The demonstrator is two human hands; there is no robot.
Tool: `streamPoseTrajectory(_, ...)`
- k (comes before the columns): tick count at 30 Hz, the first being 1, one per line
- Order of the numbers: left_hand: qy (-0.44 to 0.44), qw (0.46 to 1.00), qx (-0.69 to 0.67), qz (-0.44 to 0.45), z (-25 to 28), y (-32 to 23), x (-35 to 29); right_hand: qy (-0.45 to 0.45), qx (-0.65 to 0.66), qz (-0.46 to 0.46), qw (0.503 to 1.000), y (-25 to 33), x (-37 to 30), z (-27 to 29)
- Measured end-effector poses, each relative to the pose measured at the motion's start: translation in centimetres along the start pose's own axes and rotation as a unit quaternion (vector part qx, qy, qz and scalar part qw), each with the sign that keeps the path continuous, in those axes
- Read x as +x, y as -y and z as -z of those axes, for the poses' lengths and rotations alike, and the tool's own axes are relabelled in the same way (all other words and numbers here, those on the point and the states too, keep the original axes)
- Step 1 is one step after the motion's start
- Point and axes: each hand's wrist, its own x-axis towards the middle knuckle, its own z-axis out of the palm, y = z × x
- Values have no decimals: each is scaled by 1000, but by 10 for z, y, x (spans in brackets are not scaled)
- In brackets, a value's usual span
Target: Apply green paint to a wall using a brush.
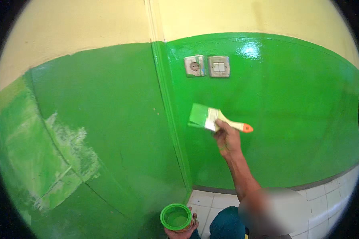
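Observation:
My right hand (228, 138) is closed on a wide flat paintbrush (223, 118) with a cream handle and an orange tip. Its bristles, coated in green paint, point left toward the wall corner; whether they touch the green wall (267, 107) I cannot tell. Low in the picture, my left hand (182, 232) grips a small round tub of green paint (176, 217) from below and the side. The tub's open top faces up, with green paint inside it.
A smeared wall socket (194, 66) and a light switch (219, 67) sit above the brush. The left wall has a pale, patchy area (71, 147) and a crack. White floor tiles (319, 207) meet a dark skirting strip (215, 189). My knee (227, 223) is beside the tub.

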Motion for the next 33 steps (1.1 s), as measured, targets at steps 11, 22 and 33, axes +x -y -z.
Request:
streamPoseTrajectory(11,-37,998,26,-50,5,-15,-71,87,-267,328,902,-1,92,-173)
streamPoseTrajectory(22,17,998,48,-44,9,-32,-72,31,-370,385,845,-25,130,-237)
streamPoseTrajectory(33,1,998,29,-61,13,-36,-72,-4,-372,339,864,-14,125,-235)
